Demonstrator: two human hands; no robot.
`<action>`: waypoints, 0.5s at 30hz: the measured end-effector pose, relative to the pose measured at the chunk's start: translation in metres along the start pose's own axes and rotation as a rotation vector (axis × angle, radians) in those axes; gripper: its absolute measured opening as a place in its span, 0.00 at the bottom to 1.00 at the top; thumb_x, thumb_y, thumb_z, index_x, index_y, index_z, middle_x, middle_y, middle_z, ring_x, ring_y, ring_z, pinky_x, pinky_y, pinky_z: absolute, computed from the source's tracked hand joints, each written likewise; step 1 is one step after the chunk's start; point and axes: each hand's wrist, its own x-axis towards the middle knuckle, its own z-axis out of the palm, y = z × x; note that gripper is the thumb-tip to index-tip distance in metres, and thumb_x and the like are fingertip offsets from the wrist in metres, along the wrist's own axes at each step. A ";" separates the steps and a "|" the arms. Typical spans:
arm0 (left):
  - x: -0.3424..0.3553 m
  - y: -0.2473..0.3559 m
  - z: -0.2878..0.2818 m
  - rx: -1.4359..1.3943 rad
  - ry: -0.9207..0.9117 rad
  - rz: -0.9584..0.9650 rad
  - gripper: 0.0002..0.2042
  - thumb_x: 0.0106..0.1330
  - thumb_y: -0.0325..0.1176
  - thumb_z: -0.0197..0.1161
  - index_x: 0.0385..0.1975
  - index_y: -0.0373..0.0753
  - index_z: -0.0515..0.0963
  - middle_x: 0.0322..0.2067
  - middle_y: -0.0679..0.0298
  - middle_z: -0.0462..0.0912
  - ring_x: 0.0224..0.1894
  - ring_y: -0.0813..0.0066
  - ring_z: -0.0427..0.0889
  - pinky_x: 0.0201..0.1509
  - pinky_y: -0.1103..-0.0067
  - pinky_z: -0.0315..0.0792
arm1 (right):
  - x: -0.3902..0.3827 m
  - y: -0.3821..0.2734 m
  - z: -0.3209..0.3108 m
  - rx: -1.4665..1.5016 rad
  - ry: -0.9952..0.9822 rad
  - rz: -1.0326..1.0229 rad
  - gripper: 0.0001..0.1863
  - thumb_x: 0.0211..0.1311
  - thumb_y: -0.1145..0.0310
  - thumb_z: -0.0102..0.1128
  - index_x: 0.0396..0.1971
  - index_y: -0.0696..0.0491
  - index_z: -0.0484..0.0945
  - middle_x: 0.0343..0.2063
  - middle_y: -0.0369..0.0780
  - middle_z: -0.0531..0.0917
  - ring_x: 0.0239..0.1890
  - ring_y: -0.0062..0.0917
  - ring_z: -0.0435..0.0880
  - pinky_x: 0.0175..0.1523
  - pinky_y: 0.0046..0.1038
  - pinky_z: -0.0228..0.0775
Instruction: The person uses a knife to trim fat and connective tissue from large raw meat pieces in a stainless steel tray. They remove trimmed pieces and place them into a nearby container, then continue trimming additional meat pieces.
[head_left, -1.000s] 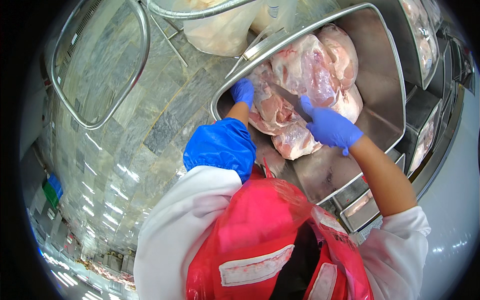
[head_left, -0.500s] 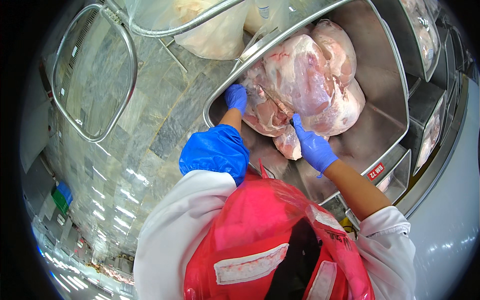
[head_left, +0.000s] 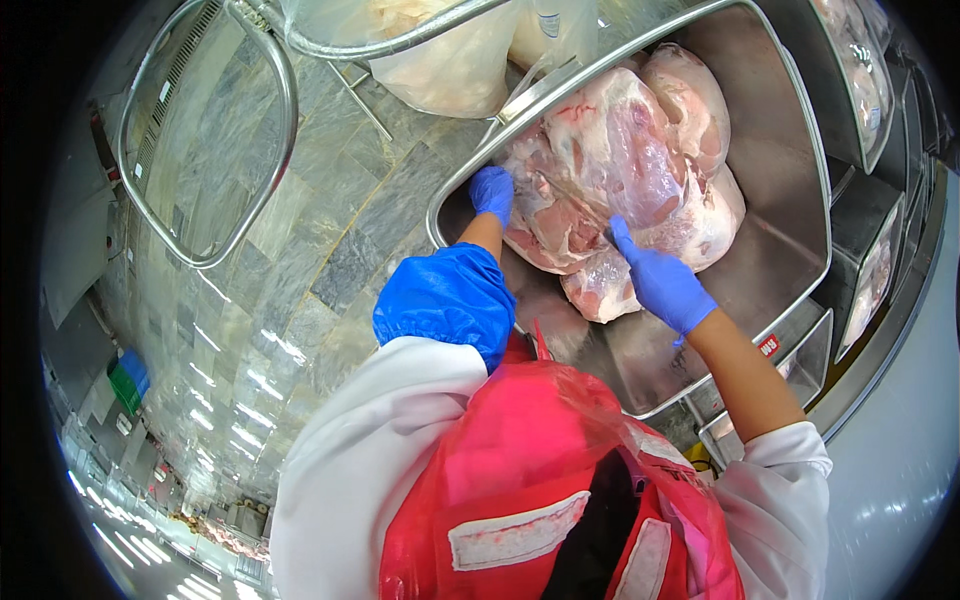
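A deep steel bin (head_left: pixel 770 225) holds several large pieces of raw pink meat (head_left: pixel 640 150) with white fat and a shiny membrane. At its left end my left hand (head_left: pixel 490 195), in a blue-purple glove, grips the edge of a cut piece (head_left: pixel 550 215), fingertips partly hidden. My right hand (head_left: pixel 660 275), gloved alike, is closed on a knife (head_left: pixel 610 233) with its thumb laid along it; the blade lies low in the meat and is hard to make out.
Steel bins of meat (head_left: pixel 850 70) line the right, beside a pale curved surface (head_left: pixel 880 460). Behind the bin stand translucent bags (head_left: pixel 440 70) and tubular steel frames (head_left: pixel 280 120). Grey tiled floor (head_left: pixel 320 230) spreads on the left.
The knife blade, plainly visible a second ago, is now mostly lost in the meat. My right hand has lowered its angle slightly; my left hand stays at the meat's left edge.
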 end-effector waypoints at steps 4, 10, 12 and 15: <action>0.002 -0.009 0.017 -0.240 0.073 -0.009 0.09 0.48 0.33 0.54 0.23 0.35 0.79 0.23 0.52 0.78 0.26 0.60 0.76 0.33 0.71 0.69 | 0.006 -0.028 -0.044 0.014 0.122 -0.092 0.39 0.46 0.82 0.43 0.63 0.51 0.44 0.22 0.54 0.76 0.24 0.46 0.77 0.30 0.43 0.67; -0.005 0.000 0.014 -0.512 0.038 -0.137 0.08 0.51 0.32 0.54 0.22 0.33 0.77 0.20 0.57 0.77 0.24 0.69 0.73 0.31 0.74 0.67 | 0.006 -0.036 -0.062 0.004 0.014 -0.050 0.39 0.46 0.82 0.43 0.63 0.53 0.45 0.23 0.54 0.76 0.26 0.45 0.78 0.31 0.42 0.67; -0.011 0.009 0.008 -0.535 0.035 -0.111 0.10 0.52 0.33 0.54 0.24 0.33 0.76 0.22 0.56 0.77 0.25 0.69 0.74 0.32 0.74 0.67 | 0.006 -0.031 -0.057 0.014 0.057 -0.081 0.39 0.46 0.82 0.43 0.63 0.53 0.45 0.24 0.54 0.76 0.27 0.45 0.78 0.32 0.42 0.67; -0.019 0.018 -0.001 -0.512 0.032 -0.062 0.11 0.54 0.36 0.55 0.25 0.33 0.76 0.25 0.55 0.77 0.28 0.68 0.75 0.35 0.73 0.68 | 0.006 -0.028 -0.054 0.026 0.049 -0.062 0.39 0.46 0.83 0.43 0.63 0.53 0.45 0.24 0.54 0.76 0.27 0.46 0.78 0.33 0.42 0.67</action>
